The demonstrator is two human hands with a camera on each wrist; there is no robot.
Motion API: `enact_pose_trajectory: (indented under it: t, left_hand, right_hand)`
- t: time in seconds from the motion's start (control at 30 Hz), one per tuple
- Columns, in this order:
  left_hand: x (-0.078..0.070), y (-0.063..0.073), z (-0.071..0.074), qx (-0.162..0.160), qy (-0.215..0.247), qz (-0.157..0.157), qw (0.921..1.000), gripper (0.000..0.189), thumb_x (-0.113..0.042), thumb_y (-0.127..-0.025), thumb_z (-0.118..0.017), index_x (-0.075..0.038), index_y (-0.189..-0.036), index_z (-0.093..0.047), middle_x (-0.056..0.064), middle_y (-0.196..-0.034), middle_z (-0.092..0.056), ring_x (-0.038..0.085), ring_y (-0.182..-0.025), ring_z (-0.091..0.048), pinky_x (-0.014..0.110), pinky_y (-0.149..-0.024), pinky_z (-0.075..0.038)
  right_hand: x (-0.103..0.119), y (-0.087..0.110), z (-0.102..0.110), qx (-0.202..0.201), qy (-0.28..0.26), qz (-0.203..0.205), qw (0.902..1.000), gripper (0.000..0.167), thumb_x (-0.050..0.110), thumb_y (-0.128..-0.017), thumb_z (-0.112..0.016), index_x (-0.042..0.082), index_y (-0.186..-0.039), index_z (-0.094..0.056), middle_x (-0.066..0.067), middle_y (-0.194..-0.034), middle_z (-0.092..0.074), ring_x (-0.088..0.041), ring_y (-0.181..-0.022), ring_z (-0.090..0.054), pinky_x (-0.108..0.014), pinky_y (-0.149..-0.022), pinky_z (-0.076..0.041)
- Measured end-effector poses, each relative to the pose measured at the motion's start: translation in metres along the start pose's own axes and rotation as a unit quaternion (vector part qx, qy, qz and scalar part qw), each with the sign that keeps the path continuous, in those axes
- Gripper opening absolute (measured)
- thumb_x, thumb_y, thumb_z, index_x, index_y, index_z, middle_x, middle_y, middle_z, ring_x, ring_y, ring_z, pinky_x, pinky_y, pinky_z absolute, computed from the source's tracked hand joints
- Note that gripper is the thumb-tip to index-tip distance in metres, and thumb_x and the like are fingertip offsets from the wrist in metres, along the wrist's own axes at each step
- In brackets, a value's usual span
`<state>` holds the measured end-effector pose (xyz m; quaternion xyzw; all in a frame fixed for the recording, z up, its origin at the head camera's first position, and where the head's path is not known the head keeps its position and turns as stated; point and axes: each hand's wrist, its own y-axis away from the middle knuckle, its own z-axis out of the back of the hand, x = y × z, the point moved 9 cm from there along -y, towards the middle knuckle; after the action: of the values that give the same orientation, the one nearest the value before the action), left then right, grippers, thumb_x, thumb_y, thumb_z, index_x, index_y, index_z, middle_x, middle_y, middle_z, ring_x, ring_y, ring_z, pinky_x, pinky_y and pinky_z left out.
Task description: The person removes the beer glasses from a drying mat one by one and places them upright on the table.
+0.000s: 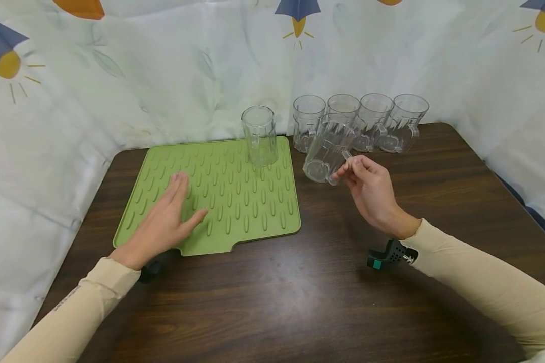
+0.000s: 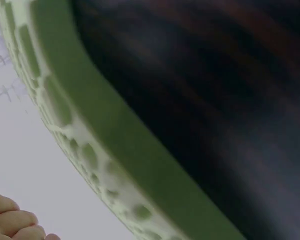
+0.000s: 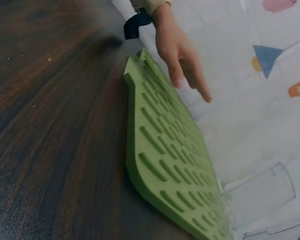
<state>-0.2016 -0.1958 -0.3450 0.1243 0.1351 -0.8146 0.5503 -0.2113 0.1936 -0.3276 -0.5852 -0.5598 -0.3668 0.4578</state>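
Note:
My right hand [image 1: 370, 189] pinches the handle of a clear mug [image 1: 323, 154], which leans a little in front of the back row. Whether its base touches the table cannot be made out. Over the left part of a green ridged drying mat [image 1: 218, 201] is my left hand [image 1: 163, 217], fingers straight and thumb apart, holding nothing. Another clear mug [image 1: 260, 138] stands at the mat's back right corner; it also shows as a faint glass shape [image 3: 262, 195] in the right wrist view. In the left wrist view, only fingertips [image 2: 12, 225] appear at the lower left.
Several clear mugs [image 1: 411, 123] stand in a row along the back edge, right of the mat, their handles toward the right or front. The dark wooden table [image 1: 300, 302] carries everything. A patterned white curtain [image 1: 172, 75] hangs close behind and at the sides.

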Motion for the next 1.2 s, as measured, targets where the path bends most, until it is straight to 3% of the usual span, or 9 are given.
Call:
enact_pose_trajectory:
  t: [0.33, 0.83, 1.03, 1.2]
  left_hand:
    - [0.018, 0.007, 0.002, -0.001, -0.035, -0.007, 0.9994, 0.096, -0.046, -0.105, -0.058, 0.006, -0.164, -0.002, 0.031, -0.171, -0.002, 0.048, -0.161, -0.008, 0.066, -0.128, -0.018]
    - [0.05, 0.025, 0.008, 0.022, -0.052, 0.039, 0.9976, 0.1, -0.051, -0.104, -0.056, 0.007, -0.163, -0.001, 0.03, -0.172, 0.002, 0.048, -0.161, -0.005, 0.064, -0.13, -0.015]
    - [0.056, 0.032, 0.012, 0.011, -0.058, 0.03, 0.9978, 0.099, -0.049, -0.104, -0.059, 0.011, -0.162, -0.005, 0.037, -0.169, -0.006, 0.051, -0.16, -0.009, 0.065, -0.129, -0.016]
    - [0.065, 0.037, 0.011, 0.023, -0.062, 0.043, 0.9969, 0.101, -0.049, -0.103, -0.06, 0.012, -0.161, -0.004, 0.039, -0.168, -0.005, 0.053, -0.159, -0.008, 0.066, -0.129, -0.016]
  right_hand:
    - [-0.011, -0.004, 0.003, -0.003, 0.015, -0.002, 0.9999, 0.028, 0.023, -0.113, -0.041, 0.01, -0.096, -0.059, 0.003, -0.093, -0.061, -0.01, -0.09, -0.066, -0.023, -0.094, -0.058]
    - [-0.023, -0.01, 0.002, 0.0, 0.029, 0.01, 0.9995, 0.028, 0.021, -0.112, -0.043, 0.01, -0.093, -0.06, 0.003, -0.092, -0.062, -0.008, -0.09, -0.067, -0.024, -0.093, -0.059]
    - [-0.027, -0.012, 0.001, 0.005, 0.036, 0.016, 0.9992, 0.026, 0.019, -0.112, -0.043, 0.01, -0.094, -0.059, 0.003, -0.094, -0.062, -0.009, -0.091, -0.067, -0.025, -0.093, -0.059]
    - [-0.031, -0.013, 0.0, 0.006, 0.045, 0.013, 0.9989, 0.025, 0.017, -0.112, -0.043, 0.01, -0.095, -0.059, 0.003, -0.095, -0.062, -0.009, -0.093, -0.067, -0.024, -0.093, -0.059]
